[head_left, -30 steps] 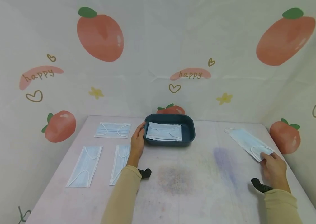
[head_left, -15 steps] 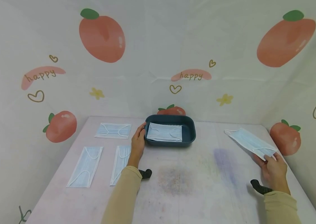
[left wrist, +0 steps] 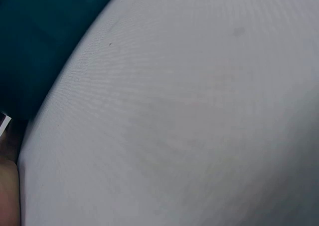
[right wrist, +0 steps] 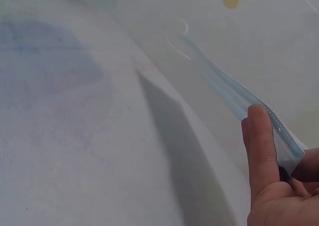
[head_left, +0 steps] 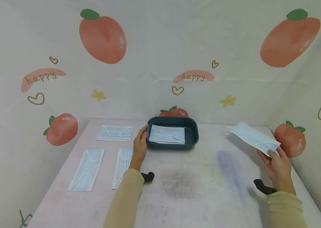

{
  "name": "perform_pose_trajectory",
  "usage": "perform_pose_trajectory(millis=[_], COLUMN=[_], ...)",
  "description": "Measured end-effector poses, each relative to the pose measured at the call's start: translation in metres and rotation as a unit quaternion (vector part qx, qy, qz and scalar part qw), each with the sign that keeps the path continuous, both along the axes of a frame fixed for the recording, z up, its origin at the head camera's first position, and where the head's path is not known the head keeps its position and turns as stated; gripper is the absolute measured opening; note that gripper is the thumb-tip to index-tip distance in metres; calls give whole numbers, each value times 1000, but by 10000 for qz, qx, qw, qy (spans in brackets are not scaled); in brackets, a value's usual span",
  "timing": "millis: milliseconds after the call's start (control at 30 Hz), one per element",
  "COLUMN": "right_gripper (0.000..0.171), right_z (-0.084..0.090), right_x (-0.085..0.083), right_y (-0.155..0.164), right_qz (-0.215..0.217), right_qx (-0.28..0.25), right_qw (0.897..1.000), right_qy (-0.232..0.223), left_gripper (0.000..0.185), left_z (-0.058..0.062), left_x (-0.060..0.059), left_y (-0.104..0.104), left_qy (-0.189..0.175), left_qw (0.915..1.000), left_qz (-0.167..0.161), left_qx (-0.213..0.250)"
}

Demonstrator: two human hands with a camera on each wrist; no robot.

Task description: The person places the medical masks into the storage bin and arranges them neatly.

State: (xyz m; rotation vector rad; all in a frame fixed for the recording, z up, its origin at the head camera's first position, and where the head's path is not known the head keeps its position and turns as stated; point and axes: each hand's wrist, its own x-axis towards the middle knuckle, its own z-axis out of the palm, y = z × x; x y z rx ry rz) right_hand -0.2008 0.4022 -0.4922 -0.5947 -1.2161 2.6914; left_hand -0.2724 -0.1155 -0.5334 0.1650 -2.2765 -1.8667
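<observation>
A dark teal tray (head_left: pixel 191 136) stands at the back middle, with folded face masks (head_left: pixel 166 134) in its left part. My left hand (head_left: pixel 139 145) holds the tray's left end, fingers at the rim; in the left wrist view only a strip of this hand (left wrist: pixel 7 191) shows beside the tray (left wrist: pixel 45 41). At the right, my right hand (head_left: pixel 278 167) pinches a light blue face mask (head_left: pixel 254 137) by its near end, thumb above and fingers below. The mask is raised over the table, its far ear loop (right wrist: pixel 174 39) hanging free in the right wrist view.
Three more face masks lie flat at the left: one at the back (head_left: pixel 114 133), one at the front left (head_left: pixel 86 171), and one (head_left: pixel 121 167) partly hidden by my left arm. A patterned cloth wall (head_left: pixel 149 47) stands right behind the tray and table (head_left: pixel 183 202).
My right hand has lifted the face mask up off the table, and its shadow has spread below. My left hand and the tray have stayed in place.
</observation>
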Motion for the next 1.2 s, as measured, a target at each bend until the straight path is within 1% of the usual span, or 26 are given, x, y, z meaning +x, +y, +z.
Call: perform_pose_trajectory(millis=[233,433,600,767,933,1200], right_gripper=[70,66,61,55,47,51], right_z=[8,18,27,33,41,55], right_x=[-1,-4,-6,-7,-11,-17], right_y=[-8,-15,-22,-30,-41,-66], right_qz=[125,420,727,1021,1207,1056], right_qx=[-440,-882,-1068,-1067,-1004,-588], right_qw=[9978,9907,9843,9788,9744,9797], right_qy=[476,943,1199,1417,1607,1599], left_gripper=[39,39,39,39,40,39], left_z=[-1,-2,-2,-2,-1,0], left_x=[0,-1,-1,-1,-1,-1], left_y=[0,1,1,1,1,0], left_qy=[-29,-60,-50,-42,-29,-10], left_qw=[10000,10000,10000,10000,10000,10000], left_qz=[-22,21,40,58,45,37], left_qx=[34,-21,-32,-48,-53,-60])
